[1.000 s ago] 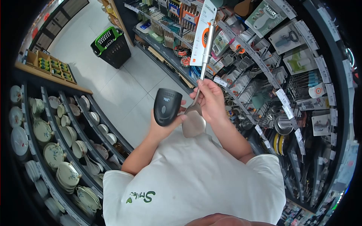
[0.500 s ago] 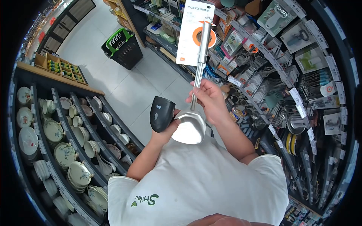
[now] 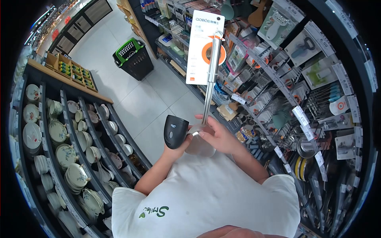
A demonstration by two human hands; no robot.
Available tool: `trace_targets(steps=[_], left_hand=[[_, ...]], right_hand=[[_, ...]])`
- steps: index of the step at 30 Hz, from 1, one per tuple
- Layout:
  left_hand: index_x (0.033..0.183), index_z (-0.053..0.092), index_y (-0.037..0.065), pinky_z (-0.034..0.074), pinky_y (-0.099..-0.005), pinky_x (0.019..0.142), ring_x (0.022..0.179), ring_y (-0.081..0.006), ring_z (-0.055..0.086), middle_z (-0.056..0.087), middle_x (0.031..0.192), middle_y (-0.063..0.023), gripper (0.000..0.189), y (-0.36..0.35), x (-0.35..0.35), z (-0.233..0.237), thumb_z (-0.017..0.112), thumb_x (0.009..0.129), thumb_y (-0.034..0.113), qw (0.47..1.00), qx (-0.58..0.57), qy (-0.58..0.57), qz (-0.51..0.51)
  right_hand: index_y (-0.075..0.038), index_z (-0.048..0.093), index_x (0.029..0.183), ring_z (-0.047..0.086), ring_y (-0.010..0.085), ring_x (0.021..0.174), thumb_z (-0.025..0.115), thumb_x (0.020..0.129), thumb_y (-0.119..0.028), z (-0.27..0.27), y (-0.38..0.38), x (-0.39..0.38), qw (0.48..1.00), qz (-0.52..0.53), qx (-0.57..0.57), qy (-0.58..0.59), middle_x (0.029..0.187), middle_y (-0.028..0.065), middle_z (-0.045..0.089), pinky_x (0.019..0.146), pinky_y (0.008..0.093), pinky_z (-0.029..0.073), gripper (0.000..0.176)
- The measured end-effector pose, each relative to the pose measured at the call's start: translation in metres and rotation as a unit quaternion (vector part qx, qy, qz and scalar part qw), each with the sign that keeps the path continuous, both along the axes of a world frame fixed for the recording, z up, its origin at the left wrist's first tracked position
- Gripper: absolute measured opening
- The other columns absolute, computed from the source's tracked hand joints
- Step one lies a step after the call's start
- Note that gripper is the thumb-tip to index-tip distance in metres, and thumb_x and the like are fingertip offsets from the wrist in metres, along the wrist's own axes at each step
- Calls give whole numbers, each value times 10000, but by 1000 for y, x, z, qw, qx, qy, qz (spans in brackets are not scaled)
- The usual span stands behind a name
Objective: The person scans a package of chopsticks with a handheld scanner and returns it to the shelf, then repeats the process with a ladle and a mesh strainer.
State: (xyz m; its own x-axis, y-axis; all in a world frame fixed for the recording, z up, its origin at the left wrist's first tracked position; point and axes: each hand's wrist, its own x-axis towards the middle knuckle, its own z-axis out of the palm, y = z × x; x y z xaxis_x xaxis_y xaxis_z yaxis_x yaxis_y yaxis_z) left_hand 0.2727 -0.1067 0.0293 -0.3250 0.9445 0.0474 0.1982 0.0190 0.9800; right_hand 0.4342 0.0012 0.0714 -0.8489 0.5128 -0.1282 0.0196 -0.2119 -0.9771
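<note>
A metal wok spatula is held upright in front of my chest, blade down and handle pointing away. Its white cardboard tag with an orange ring hangs at the handle's end. My right hand is closed around the base of the shaft, thumb lying on the top of the blade. In my left hand is a black barcode scanner. The left thumb reaches to the blade's left edge, and the scanner hides most of that hand's fingers.
Shelves of bowls and plates run along the left. Kitchen tools hang on a rack with price labels at the right. A black shopping basket with a green rim stands on the tiled floor ahead.
My right hand has slid down the spatula from the shaft to the top of the blade. The blade has lost its bright glare. My left hand keeps the scanner, slightly lower in view.
</note>
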Motion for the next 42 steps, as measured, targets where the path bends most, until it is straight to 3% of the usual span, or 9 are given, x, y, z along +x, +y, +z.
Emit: trace_targets(steps=[7, 10, 12, 16, 20, 23, 30, 37, 42], left_hand=[[1012, 614, 20, 452, -282, 743, 830, -127, 559, 603, 910, -43, 225, 13, 53, -5, 591, 788, 8, 1000, -10, 7, 22], [1036, 597, 18, 467, -295, 762, 855, -138, 576, 616, 948, -54, 241, 19, 67, 1, 599, 796, 11, 999, -16, -35, 25], [1062, 575, 23, 485, -322, 780, 888, -163, 597, 624, 987, -69, 254, 23, 75, 10, 596, 809, 17, 970, -3, -220, 104], [1146, 509, 0, 468, -339, 816, 888, -200, 613, 591, 1112, -127, 330, 40, 64, 27, 605, 864, 143, 937, 127, -247, 210], [1131, 497, 18, 465, -317, 784, 875, -187, 608, 580, 1130, -162, 285, 65, 52, 61, 582, 865, 74, 911, 186, -254, 267], [1165, 534, -12, 476, -291, 777, 857, -150, 603, 605, 1019, -88, 325, 73, 49, 56, 613, 857, 57, 900, 212, -289, 250], [909, 529, 37, 485, -304, 717, 783, -142, 585, 586, 899, -67, 93, 93, 66, 66, 604, 855, 36, 894, 249, -320, 192], [977, 535, 15, 484, -313, 725, 815, -157, 607, 599, 882, -76, 126, 100, 75, 57, 591, 867, 43, 897, 211, -350, 169], [1062, 564, 4, 479, -316, 802, 879, -169, 617, 636, 943, -90, 192, 88, 86, 42, 575, 887, 82, 939, 199, -266, 83]], right_hand=[[-36, 253, 1439, 547, 100, 1016, 464, 908, -6, -8, 29, 55, 996, 55, 61, -35, 1116, 78, 564, 887, 261, 437, 573], [-34, 239, 1447, 544, 73, 881, 451, 912, -15, -8, 38, 68, 993, 82, 83, -20, 968, 41, 573, 834, 237, 439, 576], [-28, 244, 1445, 503, 51, 770, 450, 916, -29, -10, 44, 74, 984, 143, 89, -52, 844, 6, 551, 751, 216, 426, 568], [-26, 249, 1442, 472, 35, 717, 457, 914, -33, -12, 46, 74, 982, 180, 59, -28, 778, -18, 531, 683, 204, 400, 568], [-19, 298, 1420, 456, 79, 660, 466, 894, -47, 0, 47, 71, 976, 193, 91, -38, 686, 6, 480, 680, 246, 412, 553], [-19, 321, 1409, 466, 96, 656, 471, 891, -52, 6, 44, 71, 974, 191, 118, -41, 675, 14, 472, 682, 261, 420, 541], [-29, 353, 1390, 468, 125, 614, 479, 887, -55, 19, 47, 88, 969, 165, 162, -81, 656, 28, 462, 650, 271, 419, 518], [-25, 353, 1378, 490, 163, 580, 484, 885, -59, 12, 49, 97, 971, 137, 186, -65, 640, 63, 487, 609, 300, 415, 511], [-25, 374, 1347, 549, 209, 600, 494, 881, -66, 2, 50, 100, 966, 119, 225, -44, 677, 100, 553, 595, 331, 425, 483]])
